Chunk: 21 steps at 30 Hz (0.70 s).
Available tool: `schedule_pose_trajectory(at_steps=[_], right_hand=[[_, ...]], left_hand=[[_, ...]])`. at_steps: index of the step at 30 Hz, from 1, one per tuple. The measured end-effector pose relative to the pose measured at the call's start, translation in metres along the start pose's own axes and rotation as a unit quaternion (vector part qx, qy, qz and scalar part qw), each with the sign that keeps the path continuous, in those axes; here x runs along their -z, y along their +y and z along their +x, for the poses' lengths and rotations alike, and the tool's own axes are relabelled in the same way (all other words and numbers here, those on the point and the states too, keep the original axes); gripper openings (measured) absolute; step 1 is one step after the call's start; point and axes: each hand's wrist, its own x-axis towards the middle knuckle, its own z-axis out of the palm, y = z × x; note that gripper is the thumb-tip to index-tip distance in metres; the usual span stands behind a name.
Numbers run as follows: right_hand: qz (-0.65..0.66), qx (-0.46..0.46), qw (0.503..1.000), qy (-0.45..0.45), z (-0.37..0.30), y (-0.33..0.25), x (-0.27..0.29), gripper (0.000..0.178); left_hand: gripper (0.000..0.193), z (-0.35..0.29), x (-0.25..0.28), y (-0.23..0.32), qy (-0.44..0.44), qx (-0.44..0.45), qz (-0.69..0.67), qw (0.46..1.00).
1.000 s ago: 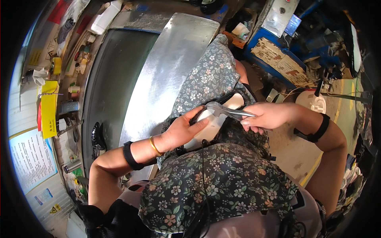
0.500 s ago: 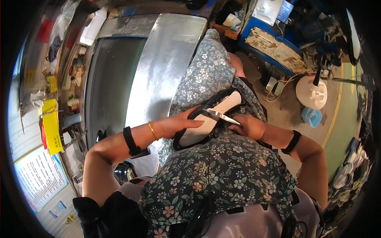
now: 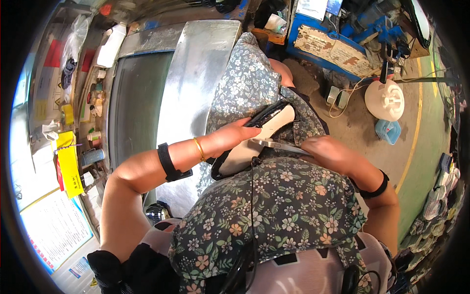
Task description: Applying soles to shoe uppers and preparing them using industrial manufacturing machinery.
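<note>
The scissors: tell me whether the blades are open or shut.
Cannot tell: the right hand covers most of the scissors; only a thin metal tip shows.

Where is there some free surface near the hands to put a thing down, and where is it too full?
The shiny metal sheet, between the dark tray and the floral-clothed lap, is bare. The concrete floor between the white round fan and the right hand is also open. The left shelf of bottles and spools is crowded, as is the lap where the left hand holds the shoe sole.

Labels and signs, mostly along the left edge

Yellow tag at left; white printed sheet lower left; red label upper left; worn cream sign on blue stand, top right.
</note>
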Motion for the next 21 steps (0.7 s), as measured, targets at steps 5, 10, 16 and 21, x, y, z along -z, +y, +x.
schedule_pose_trajectory(at_steps=[5, 10, 16, 21], right_hand=[[0.115, -0.113, 0.979, 0.125, 0.017, -0.015, -0.02, 0.033], [0.097, -0.115, 0.988, -0.032, 0.045, -0.007, -0.003, 0.039], [0.102, -0.017, 0.994, -0.034, 0.076, -0.015, -0.031, 0.037], [0.132, -0.051, 0.99, -0.021, 0.087, -0.034, 0.034, 0.029]], left_hand=[[0.052, -0.006, 0.003, 0.0, 0.072, -0.014, 0.255, 0.964], [0.084, -0.04, 0.011, -0.018, 0.01, -0.103, 0.05, 0.993], [0.091, -0.045, 0.012, -0.029, -0.017, -0.108, -0.067, 0.992], [0.085, -0.097, 0.036, -0.018, -0.004, -0.136, -0.257, 0.957]])
